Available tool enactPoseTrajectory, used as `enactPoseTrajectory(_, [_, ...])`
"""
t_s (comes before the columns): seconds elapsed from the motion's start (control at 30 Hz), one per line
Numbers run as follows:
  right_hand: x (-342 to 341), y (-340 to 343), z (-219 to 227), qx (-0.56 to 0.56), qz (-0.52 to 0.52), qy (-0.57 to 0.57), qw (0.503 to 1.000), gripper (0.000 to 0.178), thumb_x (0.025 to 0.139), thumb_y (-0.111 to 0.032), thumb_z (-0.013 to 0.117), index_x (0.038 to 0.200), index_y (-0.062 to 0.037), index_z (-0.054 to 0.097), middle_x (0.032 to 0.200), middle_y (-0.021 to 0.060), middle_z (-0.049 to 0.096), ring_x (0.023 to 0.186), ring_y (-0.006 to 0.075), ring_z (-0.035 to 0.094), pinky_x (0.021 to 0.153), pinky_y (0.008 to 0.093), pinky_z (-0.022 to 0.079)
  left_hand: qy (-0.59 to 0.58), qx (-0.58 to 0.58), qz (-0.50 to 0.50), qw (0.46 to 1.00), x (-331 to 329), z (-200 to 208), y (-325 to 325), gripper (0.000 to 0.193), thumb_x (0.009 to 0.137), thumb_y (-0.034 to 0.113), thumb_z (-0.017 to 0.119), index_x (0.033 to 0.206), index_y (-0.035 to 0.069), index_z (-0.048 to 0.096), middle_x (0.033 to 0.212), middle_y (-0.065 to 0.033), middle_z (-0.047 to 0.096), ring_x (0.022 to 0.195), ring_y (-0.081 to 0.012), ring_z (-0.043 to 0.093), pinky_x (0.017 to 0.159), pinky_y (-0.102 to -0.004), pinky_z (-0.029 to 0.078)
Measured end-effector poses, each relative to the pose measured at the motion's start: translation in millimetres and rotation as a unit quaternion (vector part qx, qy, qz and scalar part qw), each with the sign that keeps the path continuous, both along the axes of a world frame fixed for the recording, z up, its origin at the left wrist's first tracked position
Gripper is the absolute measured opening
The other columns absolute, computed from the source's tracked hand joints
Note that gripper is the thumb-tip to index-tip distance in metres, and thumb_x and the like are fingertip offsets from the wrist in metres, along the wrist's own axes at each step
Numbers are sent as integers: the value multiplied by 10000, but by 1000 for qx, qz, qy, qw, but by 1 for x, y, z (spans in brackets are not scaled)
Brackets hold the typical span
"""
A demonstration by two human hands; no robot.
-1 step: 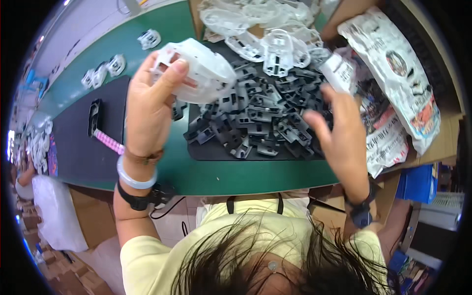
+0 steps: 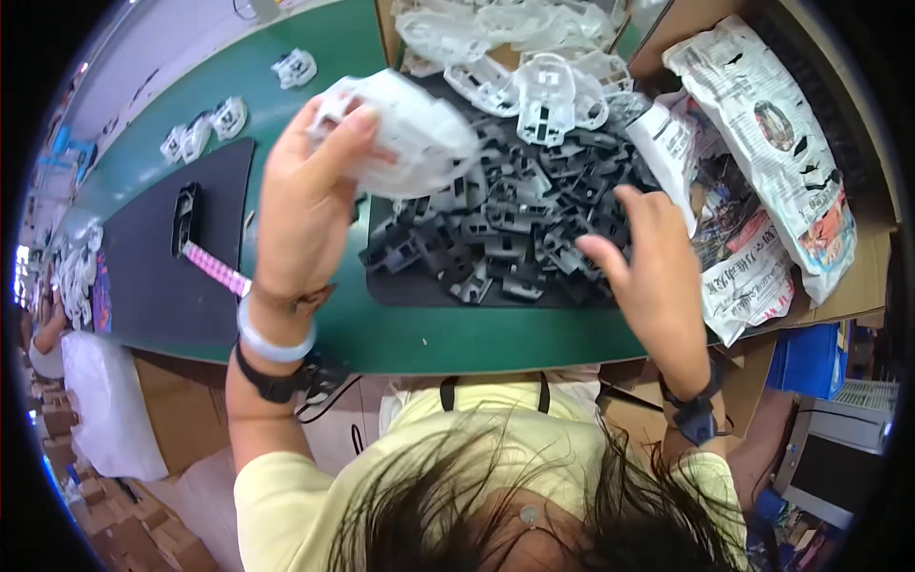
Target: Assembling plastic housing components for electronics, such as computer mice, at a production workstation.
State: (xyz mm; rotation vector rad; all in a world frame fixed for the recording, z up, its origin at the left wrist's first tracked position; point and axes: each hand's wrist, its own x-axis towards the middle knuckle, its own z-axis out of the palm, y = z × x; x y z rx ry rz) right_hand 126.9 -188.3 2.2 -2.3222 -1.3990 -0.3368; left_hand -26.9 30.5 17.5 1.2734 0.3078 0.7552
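Observation:
A white, translucent plastic shell (image 2: 419, 143) with cut-outs is pinched in my left hand (image 2: 310, 210), thumb on top, above the left side of the pile. Over the pile's right edge hovers my right hand (image 2: 662, 286), its thumb and fingers apart and nothing visible between them. Beneath both lies a heap of small black plastic parts (image 2: 496, 229) on a dark mat (image 2: 400, 291). Several more white shells (image 2: 548, 95) are stacked behind the heap. Left of my left hand, a black frame-like tool (image 2: 186, 214) with a pink patterned handle (image 2: 214, 267) rests on another dark mat (image 2: 138, 248).
The green tabletop (image 2: 477, 343) runs along my front. White parts (image 2: 229, 117) sit at the far left, with one more (image 2: 295, 69) beyond. Crumpled printed wrapping (image 2: 782, 143) fills a cardboard box (image 2: 863, 276) on the right. Another person's arm (image 2: 50, 329) shows at far left.
My left hand has shifted slightly right with the white shell. My right hand has dropped a little and moved slightly left.

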Motion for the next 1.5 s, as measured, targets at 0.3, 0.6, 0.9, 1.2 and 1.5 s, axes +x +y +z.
enactPoseTrajectory(0.3, [10,-3,-13,130,-59,308,941,141,735,-17,654,825,-10,546,793,55,545,683,146,540,586,260,445,-25,-158,-112,981,8,-8,-33,354,845,117,588,1157,-10,478,1030,-66,582,925,-153,566,825,-299,453])
enactPoseTrajectory(0.6, [-19,29,17,217,216,252,918,230,730,26,653,900,23,498,1222,180,473,1102,213,498,929,314,430,-46,-15,-137,989,20,-13,-69,500,849,68,585,1288,-1,355,1127,-85,523,1020,-144,520,890,-301,429])
enactPoseTrajectory(0.9, [-27,28,20,273,179,230,917,567,644,-147,790,1139,-24,541,1168,123,511,1040,172,527,768,245,485,-78,13,-175,981,16,-14,-72,609,876,169,571,1354,-39,258,1265,-133,441,1143,-182,457,960,-321,369])
enactPoseTrajectory(1.2, [-38,28,-9,131,156,116,972,669,680,-290,746,1255,-53,498,1365,201,300,1242,340,324,991,429,305,-42,-80,-110,990,13,-18,-59,364,865,68,569,1201,-36,475,1063,-81,578,982,-125,534,875,-261,431])
enactPoseTrajectory(1.5, [-25,35,-23,252,200,384,865,609,655,-96,756,1155,-36,414,968,79,526,862,167,525,788,289,431,47,246,-124,960,14,-26,-63,511,783,99,674,1208,13,405,1137,-88,498,999,-143,520,884,-284,425])
